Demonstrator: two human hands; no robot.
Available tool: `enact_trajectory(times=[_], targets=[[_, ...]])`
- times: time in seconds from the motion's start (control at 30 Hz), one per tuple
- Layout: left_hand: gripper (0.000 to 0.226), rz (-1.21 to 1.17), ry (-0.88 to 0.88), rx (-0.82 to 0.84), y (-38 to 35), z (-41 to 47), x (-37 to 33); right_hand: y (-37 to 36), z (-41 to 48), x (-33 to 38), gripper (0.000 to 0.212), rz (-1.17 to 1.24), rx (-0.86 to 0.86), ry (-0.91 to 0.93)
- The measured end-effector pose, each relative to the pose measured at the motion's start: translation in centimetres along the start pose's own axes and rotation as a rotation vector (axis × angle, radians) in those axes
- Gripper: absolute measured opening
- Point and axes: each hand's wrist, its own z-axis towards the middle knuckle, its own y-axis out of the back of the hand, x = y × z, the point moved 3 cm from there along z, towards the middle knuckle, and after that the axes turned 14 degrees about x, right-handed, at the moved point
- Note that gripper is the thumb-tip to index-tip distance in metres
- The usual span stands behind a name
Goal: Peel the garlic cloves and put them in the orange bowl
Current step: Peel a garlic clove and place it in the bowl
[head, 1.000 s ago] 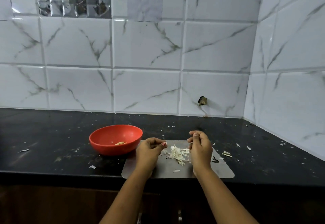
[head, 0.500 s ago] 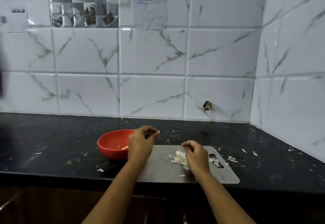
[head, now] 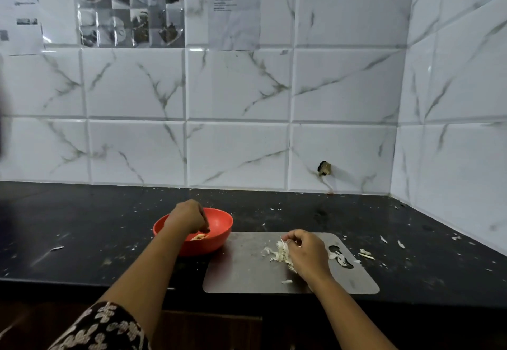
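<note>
Reaching hand: the left hand (head: 189,216) hangs over the orange bowl (head: 223,222), knuckles up and fingers bunched and pointing down into it; whether the fingertips pinch anything cannot be told.
Working hand: the right hand (head: 308,253) rests on the cutting board (head: 247,267), its fingers curled over the heap of garlic skins (head: 277,252) and touching it; whether they hold a piece or only lie on the heap cannot be told.
Bowl: it stands on the black counter (head: 96,226), just beside the board's far left corner.
Peeled cloves: a few pale garlic cloves (head: 199,237) lie at the bottom of the bowl, just below the left fingertips.
Board: flat, grey and round-cornered, it lies near the counter's front edge, with a cut-out handle (head: 341,260) at its right end; a curl of skin lies across that opening.
Skins: the main heap sits mid-board, partly under the right hand; one loose flake (head: 286,281) lies nearer the front edge.
Counter litter: pale scraps (head: 366,253) lie just off the board's right end, and finer flecks are strewn across the counter.
Sleeve: a dark patterned sleeve (head: 101,327) covers the left upper arm.
Backdrop: a marble-veined tile wall (head: 238,89) carries printed sheets (head: 131,6) at upper left; one tile has a small dark hole (head: 324,168).
</note>
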Motion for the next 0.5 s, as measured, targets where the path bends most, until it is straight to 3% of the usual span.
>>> enact_trajectory(times=[0.13,0.27,0.4,0.5], targets=[[0.017,0.056,-0.017,-0.016,-0.8,1.2,-0.6,0.2,0.3,-0.2,0.038,0.072,-0.055,-0.007],[0.015,-0.005,-0.085,-0.134,-1.2,1.2,-1.9,0.9,0.3,-0.4,0.039,0.16,-0.113,-0.016],[0.019,-0.123,-0.368,-0.375,-2.2,-1.5,-4.8,1.7,0.8,-1.2,0.039,0.212,-0.064,-0.066],[0.02,-0.147,-0.596,-0.274,-4.9,-3.3,-7.4,2.5,1.1,-1.2,0.03,-0.019,0.051,-0.059]])
